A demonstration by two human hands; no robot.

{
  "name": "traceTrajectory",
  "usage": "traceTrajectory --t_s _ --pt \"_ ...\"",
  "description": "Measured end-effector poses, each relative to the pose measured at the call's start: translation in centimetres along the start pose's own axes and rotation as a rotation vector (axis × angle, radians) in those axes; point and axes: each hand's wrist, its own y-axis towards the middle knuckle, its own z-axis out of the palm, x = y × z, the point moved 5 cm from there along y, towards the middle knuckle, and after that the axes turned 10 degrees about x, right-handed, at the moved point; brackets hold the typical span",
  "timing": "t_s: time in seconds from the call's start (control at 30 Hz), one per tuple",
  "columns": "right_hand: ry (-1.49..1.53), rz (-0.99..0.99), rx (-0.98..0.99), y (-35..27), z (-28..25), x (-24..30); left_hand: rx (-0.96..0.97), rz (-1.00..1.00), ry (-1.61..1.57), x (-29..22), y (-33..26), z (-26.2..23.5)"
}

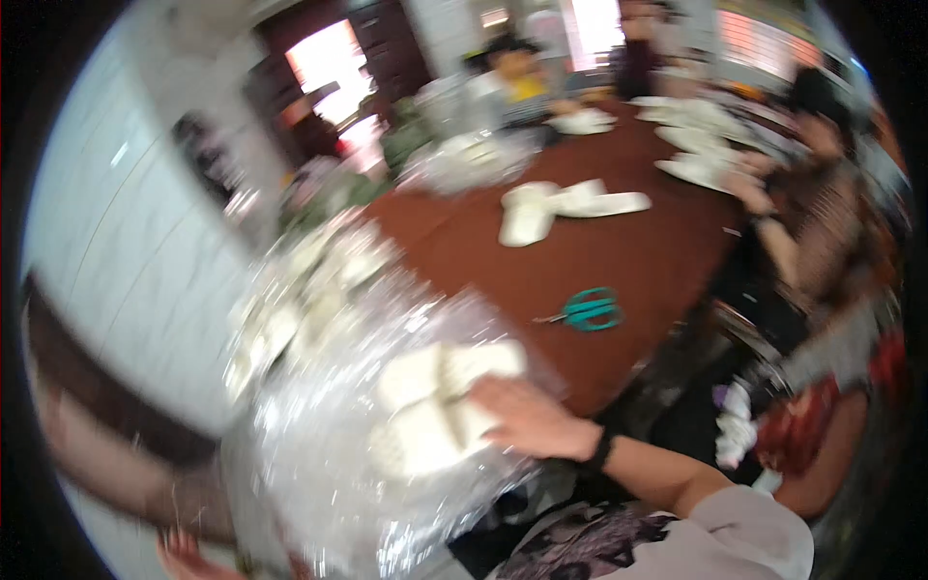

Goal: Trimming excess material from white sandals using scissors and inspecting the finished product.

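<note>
My right hand [532, 418], with a dark band at the wrist, reaches in from the right and is closed on the edge of a white slipper [425, 440] with small holes at one end. A second pale slipper [411, 375] and more white pieces lie close against it. Under them spreads a crinkled clear plastic bag [309, 474] over the table's near left corner. What seems to be my left hand [190, 559] shows low at the left edge, beside the bag. It is smeared and partly cut off, so its fingers are unclear.
Teal-handled scissors [592, 309] lie on the brown tabletop [464, 242]. Beyond them is a pair of white slippers [530, 213]. More slippers [319, 280] are heaped at the left. Another person [812, 213] handles white pieces at the right; a further person [517, 87] sits at the far end.
</note>
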Motion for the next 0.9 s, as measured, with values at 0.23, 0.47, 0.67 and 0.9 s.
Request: traceTrajectory --t_s 0.23,0.47,0.67,0.9 --pt "-0.196 0.104 0.179 0.4 0.2 1.2 -0.482 -0.242 0.135 7.1 -3.7 -15.9" --pt "-0.162 0.045 0.272 1.1 1.3 3.2 -0.552 -0.362 0.22 14.1 -6.1 -24.5" --pt "-0.19 0.137 0.302 1.1 1.0 2.3 -0.451 -0.474 0.157 26.1 -2.4 -19.9" --pt "-0.189 0.197 0.305 1.1 1.0 2.9 -0.216 -0.585 0.077 36.4 0.9 -15.3"
